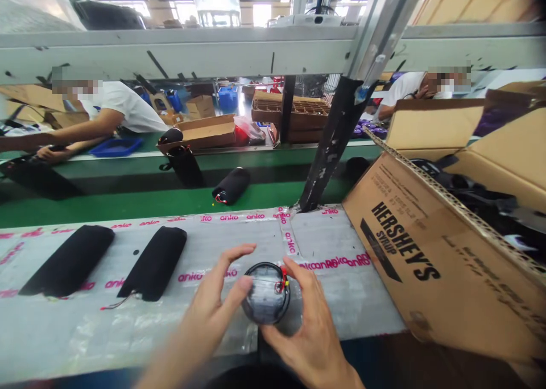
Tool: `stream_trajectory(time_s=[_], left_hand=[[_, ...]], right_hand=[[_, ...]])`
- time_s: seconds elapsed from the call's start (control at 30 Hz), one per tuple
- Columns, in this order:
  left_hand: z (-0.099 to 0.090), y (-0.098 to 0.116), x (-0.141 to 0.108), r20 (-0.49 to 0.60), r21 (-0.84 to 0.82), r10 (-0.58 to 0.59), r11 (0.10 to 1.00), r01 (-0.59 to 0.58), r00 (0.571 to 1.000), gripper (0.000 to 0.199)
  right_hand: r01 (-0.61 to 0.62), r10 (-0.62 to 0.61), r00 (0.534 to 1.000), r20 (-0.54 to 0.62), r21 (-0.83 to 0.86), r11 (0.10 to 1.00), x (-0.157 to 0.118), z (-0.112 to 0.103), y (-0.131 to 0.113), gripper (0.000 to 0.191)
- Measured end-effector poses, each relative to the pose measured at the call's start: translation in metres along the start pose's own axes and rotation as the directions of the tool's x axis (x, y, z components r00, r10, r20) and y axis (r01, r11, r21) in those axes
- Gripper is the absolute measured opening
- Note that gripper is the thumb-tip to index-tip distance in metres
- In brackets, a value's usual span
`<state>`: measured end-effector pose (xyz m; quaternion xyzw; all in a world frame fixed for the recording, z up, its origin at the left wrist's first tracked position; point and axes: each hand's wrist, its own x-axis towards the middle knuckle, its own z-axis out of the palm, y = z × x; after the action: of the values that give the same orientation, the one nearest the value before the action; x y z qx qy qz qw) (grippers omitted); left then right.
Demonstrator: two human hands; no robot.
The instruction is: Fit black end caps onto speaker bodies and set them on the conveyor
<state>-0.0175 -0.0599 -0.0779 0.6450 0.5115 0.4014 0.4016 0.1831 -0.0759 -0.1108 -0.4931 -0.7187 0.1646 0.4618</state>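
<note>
A round black-rimmed part (265, 301) with a clear or greyish middle and small red and yellow wires is near the front edge of the covered bench. My right hand (309, 321) grips it, thumb at its lower edge and fingers by the wires. My left hand (217, 298) is at its left side, thumb against the rim and fingers spread apart. Left of my hands lie two black fabric-covered pieces, one (156, 264) nearer and one (70, 261) farther left, each with thin wires at its lower end.
A Hershey's Syrup carton (409, 252) with black items stands at right. A dark post (328, 150) rises beyond the bench. Another black piece (232, 185) lies on the green belt (264, 193). Two people work across it.
</note>
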Motion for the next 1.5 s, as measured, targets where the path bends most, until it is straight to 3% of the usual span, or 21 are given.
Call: stream_trajectory(time_s=[0.07,0.13,0.2,0.27,0.33,0.47,0.53,0.6,0.67,0.73,0.87,0.97,1.03,1.1,1.2,1.27,1.37,1.43,1.5], left_hand=[[0.016,-0.02,-0.014,-0.065,-0.158,-0.092,0.984,0.08,0.994,0.049],[0.035,-0.033,-0.021,-0.144,-0.301,-0.134,0.95,0.085,0.98,0.053],[0.053,-0.04,-0.022,-0.255,-0.416,-0.165,0.908,0.046,0.953,0.055],[0.066,-0.041,-0.02,-0.326,-0.466,-0.188,0.885,0.015,0.926,0.054],[0.072,-0.041,-0.019,-0.324,-0.465,-0.188,0.885,0.017,0.927,0.053],[0.071,-0.04,-0.022,-0.298,-0.463,-0.191,0.886,0.033,0.935,0.055],[0.07,-0.037,-0.021,-0.289,-0.467,-0.203,0.883,0.048,0.935,0.053],[0.068,-0.033,-0.019,-0.252,-0.482,-0.211,0.874,0.067,0.944,0.05],[0.065,-0.028,-0.016,-0.204,-0.498,-0.205,0.864,0.079,0.957,0.048],[0.057,-0.024,-0.014,-0.151,-0.504,-0.181,0.86,0.082,0.972,0.047],[0.023,-0.028,-0.011,0.116,-0.379,-0.048,0.921,0.089,0.992,0.058],[-0.008,-0.036,-0.002,0.323,-0.145,0.064,0.989,-0.017,0.944,0.089],[-0.024,-0.039,0.007,0.381,0.002,0.087,0.996,-0.095,0.92,0.107],[-0.033,-0.038,0.015,0.404,0.089,0.084,0.987,-0.13,0.911,0.108],[-0.033,-0.032,0.017,0.414,0.064,0.085,0.99,-0.122,0.906,0.11],[-0.019,-0.028,0.012,0.339,-0.04,0.074,0.997,-0.064,0.938,0.09],[0.017,-0.028,0.004,0.044,-0.292,0.004,0.956,0.009,0.999,0.053],[0.04,-0.03,0.002,-0.152,-0.449,-0.033,0.893,-0.039,0.988,0.046],[0.054,-0.032,0.001,-0.235,-0.524,-0.042,0.847,-0.09,0.971,0.044]], right_hand=[[-0.019,0.018,1.0,0.021,0.067,0.998,-0.004,0.0,-0.001,0.092],[-0.085,0.065,0.992,0.107,0.2,0.976,-0.008,-0.001,-0.001,0.095],[-0.202,0.151,0.976,0.157,0.396,0.896,-0.012,0.0,0.0,0.086],[-0.298,0.268,0.953,0.139,0.568,0.767,-0.016,0.003,0.002,0.063],[-0.329,0.361,0.929,0.082,0.634,0.7,-0.02,0.008,0.004,0.045],[-0.374,0.427,0.903,0.047,0.574,0.728,-0.026,0.014,0.004,0.035],[-0.428,0.471,0.876,0.107,0.623,0.654,-0.026,0.015,0.002,0.034],[-0.468,0.516,0.838,0.174,0.715,0.519,-0.024,0.016,0.0,0.035],[-0.469,0.547,0.814,0.198,0.78,0.415,-0.022,0.019,-0.002,0.035],[-0.455,0.56,0.809,0.178,0.793,0.406,-0.021,0.021,-0.003,0.035],[-0.46,0.566,0.817,0.112,0.718,0.522,-0.021,0.019,-0.002,0.033],[-0.491,0.568,0.814,0.12,0.665,0.563,-0.021,0.014,-0.002,0.035],[-0.514,0.576,0.807,0.132,0.639,0.573,-0.02,0.011,-0.002,0.038],[-0.527,0.581,0.803,0.13,0.609,0.593,-0.018,0.008,-0.002,0.041],[-0.517,0.559,0.82,0.119,0.571,0.638,-0.016,0.006,-0.003,0.042],[-0.501,0.536,0.837,0.115,0.555,0.664,-0.015,0.005,-0.005,0.039],[-0.48,0.511,0.854,0.094,0.519,0.707,-0.013,0.005,-0.009,0.036],[-0.465,0.494,0.866,0.078,0.488,0.739,-0.013,0.005,-0.012,0.035],[-0.451,0.475,0.877,0.069,0.46,0.765,-0.013,0.003,-0.012,0.033]])
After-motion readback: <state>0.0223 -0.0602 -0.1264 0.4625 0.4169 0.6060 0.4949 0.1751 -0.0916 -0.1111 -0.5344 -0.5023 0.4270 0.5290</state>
